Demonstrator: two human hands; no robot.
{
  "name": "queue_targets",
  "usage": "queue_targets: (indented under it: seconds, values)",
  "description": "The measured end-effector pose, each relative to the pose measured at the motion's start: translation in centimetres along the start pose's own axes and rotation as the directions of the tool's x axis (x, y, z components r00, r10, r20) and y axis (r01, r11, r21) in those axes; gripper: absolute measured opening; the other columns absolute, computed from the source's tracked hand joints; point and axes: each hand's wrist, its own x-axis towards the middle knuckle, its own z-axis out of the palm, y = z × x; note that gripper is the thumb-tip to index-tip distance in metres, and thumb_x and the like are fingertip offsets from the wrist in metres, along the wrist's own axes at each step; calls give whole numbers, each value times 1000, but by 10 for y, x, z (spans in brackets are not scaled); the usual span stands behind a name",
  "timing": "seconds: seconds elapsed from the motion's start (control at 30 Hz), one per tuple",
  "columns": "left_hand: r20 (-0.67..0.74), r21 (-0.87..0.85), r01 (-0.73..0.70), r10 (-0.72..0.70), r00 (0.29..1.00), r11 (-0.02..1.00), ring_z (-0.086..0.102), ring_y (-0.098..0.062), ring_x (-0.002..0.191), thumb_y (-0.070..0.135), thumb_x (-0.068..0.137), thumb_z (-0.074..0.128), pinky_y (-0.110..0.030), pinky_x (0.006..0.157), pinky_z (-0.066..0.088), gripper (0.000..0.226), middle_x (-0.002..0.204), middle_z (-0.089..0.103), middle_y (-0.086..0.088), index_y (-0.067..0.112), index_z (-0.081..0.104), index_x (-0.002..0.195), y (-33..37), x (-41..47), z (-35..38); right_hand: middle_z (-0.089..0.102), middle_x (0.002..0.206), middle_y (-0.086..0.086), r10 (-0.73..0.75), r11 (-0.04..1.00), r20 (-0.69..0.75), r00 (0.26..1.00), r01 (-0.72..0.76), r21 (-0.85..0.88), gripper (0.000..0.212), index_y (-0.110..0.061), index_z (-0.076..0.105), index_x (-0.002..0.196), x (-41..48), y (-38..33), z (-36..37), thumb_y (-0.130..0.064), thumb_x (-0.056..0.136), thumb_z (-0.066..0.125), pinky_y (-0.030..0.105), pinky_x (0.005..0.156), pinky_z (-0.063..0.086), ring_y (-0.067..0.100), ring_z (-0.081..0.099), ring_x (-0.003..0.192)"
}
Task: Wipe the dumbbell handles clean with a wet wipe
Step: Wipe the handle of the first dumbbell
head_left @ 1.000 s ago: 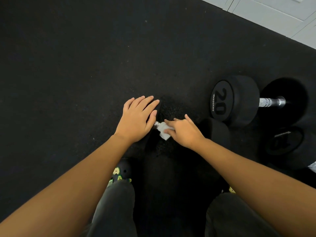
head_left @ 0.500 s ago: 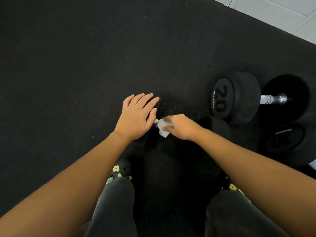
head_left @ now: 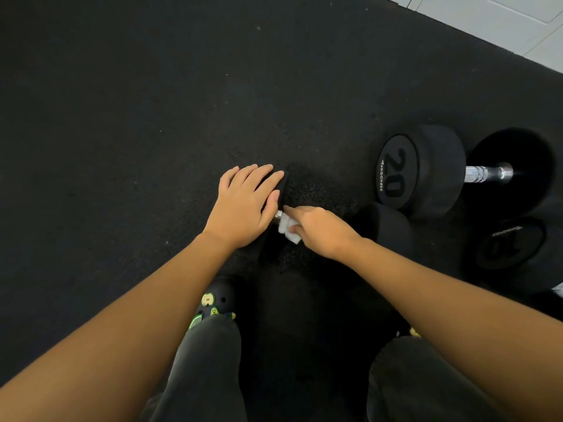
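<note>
White wet wipe [head_left: 288, 228]: pinched in the right hand [head_left: 320, 231] around the near dumbbell handle [head_left: 278, 215]. The left hand [head_left: 243, 205], fingers straight, rests flat at 9 o'clock of it. Judged: 1 handle in progress. The 20 dumbbell [head_left: 417, 172], at 2 o'clock, likely still pending.

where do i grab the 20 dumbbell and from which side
Grip the 20 dumbbell by its metal handle, hand coming from above: it lies level on the mat, the bar bare on top, a weight closing each end.
</note>
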Motion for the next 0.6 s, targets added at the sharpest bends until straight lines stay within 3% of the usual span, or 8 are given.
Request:
queue_targets:
  seconds: [0.1,0.17,0.3,0.47,0.6]
  values:
    - [-21,0,-5,5,1000,1000,53,-27,119,30,93,33,-43,103,30,45,127,59,-6,14,59,126,0,0,1,43,141,9,71,994,42,997,-74,78,50,-17,32,143,-1,5,-3,-25,96,45,38,103,39,25,46,125]
    - [-27,-5,1,-2,1000,1000,53,-28,119,30,93,33,-42,103,29,45,127,59,-7,14,59,126,1,0,2,52,131,11,123,985,82,989,-132,113,43,-18,41,138,5,2,-6,-27,96,46,39,96,44,25,52,115]
    - [-22,-4,15,-15,1000,1000,53,-28,120,30,93,31,-42,103,28,46,128,59,-7,14,58,126,3,1,2,56,120,15,185,980,144,972,-193,47,32,-11,50,125,16,-14,-10,-20,95,45,42,93,45,29,56,106]
    - [-17,-2,13,-13,1000,1000,52,-27,121,31,94,31,-42,104,28,46,129,58,-6,15,57,127,1,0,3,40,142,12,56,998,86,995,-58,26,50,-15,24,146,5,-7,-3,-19,98,41,39,100,41,28,47,122]
    - [-34,-1,15,-15,999,1000,53,-27,119,31,93,32,-41,104,26,45,128,59,-6,15,58,126,1,-1,3,45,137,15,77,996,116,990,-82,34,51,-19,25,146,3,4,-9,-23,98,41,40,99,42,29,49,120]
